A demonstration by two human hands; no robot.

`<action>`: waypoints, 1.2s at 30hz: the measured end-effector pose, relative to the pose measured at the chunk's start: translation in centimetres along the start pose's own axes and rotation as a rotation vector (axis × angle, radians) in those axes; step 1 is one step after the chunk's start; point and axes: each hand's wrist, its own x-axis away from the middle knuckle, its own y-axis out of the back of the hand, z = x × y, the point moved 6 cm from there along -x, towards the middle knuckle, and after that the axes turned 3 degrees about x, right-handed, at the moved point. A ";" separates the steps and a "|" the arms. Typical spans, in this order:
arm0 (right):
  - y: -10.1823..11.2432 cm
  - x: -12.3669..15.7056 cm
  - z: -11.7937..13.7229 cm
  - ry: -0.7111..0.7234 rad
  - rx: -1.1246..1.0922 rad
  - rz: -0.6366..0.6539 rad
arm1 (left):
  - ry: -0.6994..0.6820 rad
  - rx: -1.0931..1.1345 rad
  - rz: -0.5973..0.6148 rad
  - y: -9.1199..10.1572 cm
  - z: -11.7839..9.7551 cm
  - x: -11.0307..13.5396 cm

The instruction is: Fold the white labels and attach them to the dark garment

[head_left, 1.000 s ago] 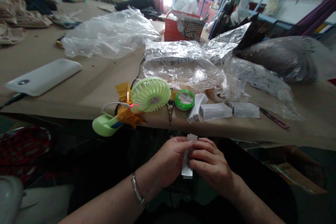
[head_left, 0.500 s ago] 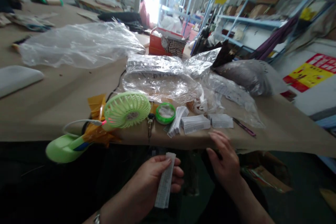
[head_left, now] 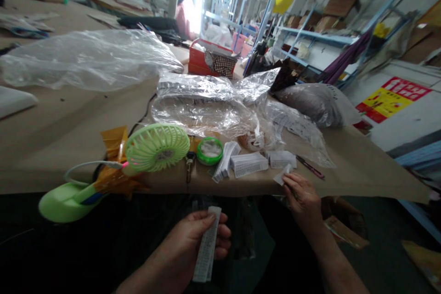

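My left hand is closed on a narrow stack of white printed labels, held upright below the table's front edge. My right hand rests at the table edge, its fingertips pinching a small white label that lies on the brown paper. Just beyond it lie more white label stacks in a row. A green handheld fan with orange tape on its handle sits at the edge to the left.
A small green round tub, a key and a dark pen lie near the labels. Crumpled clear plastic bags cover the table's middle. A red box stands behind. Blue shelving lines the right side.
My hands have come apart. The left kept the label stack and dropped lower. The right reached forward to the table edge and pinched a loose label there.
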 end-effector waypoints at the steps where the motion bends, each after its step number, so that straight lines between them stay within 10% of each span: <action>1: 0.4 0.0 -0.1 -0.041 -0.070 -0.025 | -0.003 -0.002 0.000 -0.1 -0.1 0.1; 6: 2.0 -0.5 3.9 -0.248 -0.436 -0.229 | -0.011 -0.011 0.031 -0.7 -0.4 0.6; 14: -0.4 -0.7 18.6 0.346 -0.628 0.057 | -0.121 0.195 0.076 -0.9 -1.2 0.9; 36: -1.0 -0.5 19.8 0.408 -0.682 0.168 | -0.109 0.219 0.132 -0.1 -0.7 1.1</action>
